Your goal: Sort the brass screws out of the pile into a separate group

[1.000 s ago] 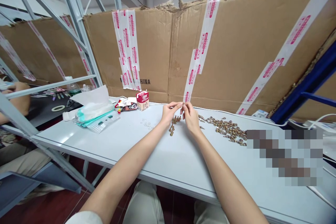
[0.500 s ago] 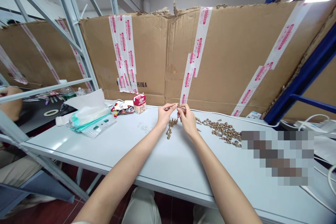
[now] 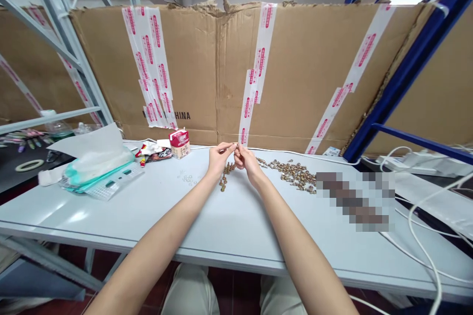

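Brown cardboard sheets (image 3: 207,69) strapped with red-printed white packing tape (image 3: 152,66) line the back of a white workbench (image 3: 155,209), framed by a blue steel shelf post (image 3: 397,64) on the right. Near the bench's back edge, the person's bare forearms angle in from the bottom corners and bring both hands together. The left hand (image 3: 219,158) and right hand (image 3: 247,166) are curled, with their fingertips (image 3: 236,148) meeting in a close pinch just above the bench. This tight, centered hold suits fine work on something tiny, but anything between the fingers is too small or hidden to make out, so the grip cannot be confirmed. Small brass screws (image 3: 291,173) lie in a long, loose band to the right of the hands, running roughly parallel to the bench's back edge. A shorter cluster of screws (image 3: 224,176) sits directly below the left hand, its line running toward the person. Individual screws point in mixed directions. Tiny pale rings (image 3: 186,178) are scattered to the left, apart from the brass pieces. Farther left sit a plastic-wrapped tissue pack (image 3: 98,165), snack wrappers (image 3: 153,152), and a small red-and-white carton (image 3: 179,143), while white cables (image 3: 417,221) trail across the right side.
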### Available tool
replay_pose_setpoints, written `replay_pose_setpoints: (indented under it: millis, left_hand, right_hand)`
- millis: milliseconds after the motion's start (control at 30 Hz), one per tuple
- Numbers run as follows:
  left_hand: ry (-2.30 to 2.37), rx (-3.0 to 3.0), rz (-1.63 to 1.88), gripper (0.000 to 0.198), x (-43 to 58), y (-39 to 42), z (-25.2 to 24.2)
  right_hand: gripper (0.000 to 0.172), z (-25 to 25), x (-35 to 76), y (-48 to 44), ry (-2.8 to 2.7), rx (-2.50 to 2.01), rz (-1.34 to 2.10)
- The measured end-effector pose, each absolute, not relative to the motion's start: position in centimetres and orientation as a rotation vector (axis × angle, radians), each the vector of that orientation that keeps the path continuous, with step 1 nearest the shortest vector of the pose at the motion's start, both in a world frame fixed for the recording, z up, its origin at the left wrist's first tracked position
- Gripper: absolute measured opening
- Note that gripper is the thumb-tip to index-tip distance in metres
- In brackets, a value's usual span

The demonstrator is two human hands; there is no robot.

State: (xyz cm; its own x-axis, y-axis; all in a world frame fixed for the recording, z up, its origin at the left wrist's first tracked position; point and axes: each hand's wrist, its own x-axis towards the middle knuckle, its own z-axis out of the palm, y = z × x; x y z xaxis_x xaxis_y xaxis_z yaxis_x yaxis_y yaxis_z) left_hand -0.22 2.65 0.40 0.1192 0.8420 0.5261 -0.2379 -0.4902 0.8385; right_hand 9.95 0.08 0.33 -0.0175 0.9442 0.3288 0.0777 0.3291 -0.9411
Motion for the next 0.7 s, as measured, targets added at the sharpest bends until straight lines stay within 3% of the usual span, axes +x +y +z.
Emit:
replay_pose_setpoints:
  millis: [233, 333, 500, 700]
  left_hand:
    - [0.614, 1.466, 1.546, 0.021, -0.3, 2.92, 0.31]
    - [0.599, 1.494, 1.534, 0.02, -0.11, 2.8, 0.46]
    - [0.596, 1.51, 1.548, 0.018, 0.0, 2.82, 0.35]
    - [0.61, 1.458, 1.576, 0.025, -0.42, 3.19, 0.07]
  right_hand:
    - [0.033, 0.22, 9.79, -0.82, -1.48, -1.213, 0.39]
    - [0.04, 0.31, 9.85, -0.7, -1.43, -1.128, 0.463]
    - [0.049, 0.63, 10.11, -0.26, -1.402, -0.957, 0.907]
    - [0.039, 0.59, 10.24, -0.62, -1.468, -1.053, 0.696]
